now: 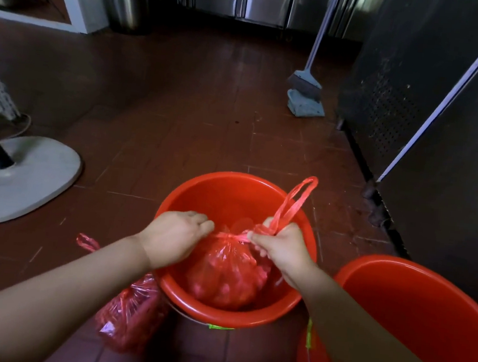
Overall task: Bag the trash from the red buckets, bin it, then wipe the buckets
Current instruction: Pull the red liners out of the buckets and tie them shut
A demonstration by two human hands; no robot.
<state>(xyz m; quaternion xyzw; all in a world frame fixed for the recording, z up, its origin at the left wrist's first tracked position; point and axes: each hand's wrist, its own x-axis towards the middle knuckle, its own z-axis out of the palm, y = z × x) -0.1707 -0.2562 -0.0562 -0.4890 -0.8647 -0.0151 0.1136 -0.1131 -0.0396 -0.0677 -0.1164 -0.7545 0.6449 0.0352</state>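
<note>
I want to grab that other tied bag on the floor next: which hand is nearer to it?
Left. The left hand grips the bag in the bucket, nearest the floor bag; the right hand is across the bucket, farther away.

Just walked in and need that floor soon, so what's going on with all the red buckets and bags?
A person is tying off a red trash bag that sits inside a red bucket. The left hand and right hand each grip a handle and pull the knot tight. Another filled red bag lies on the floor beside it, and a second red bucket stands to the right.
</note>
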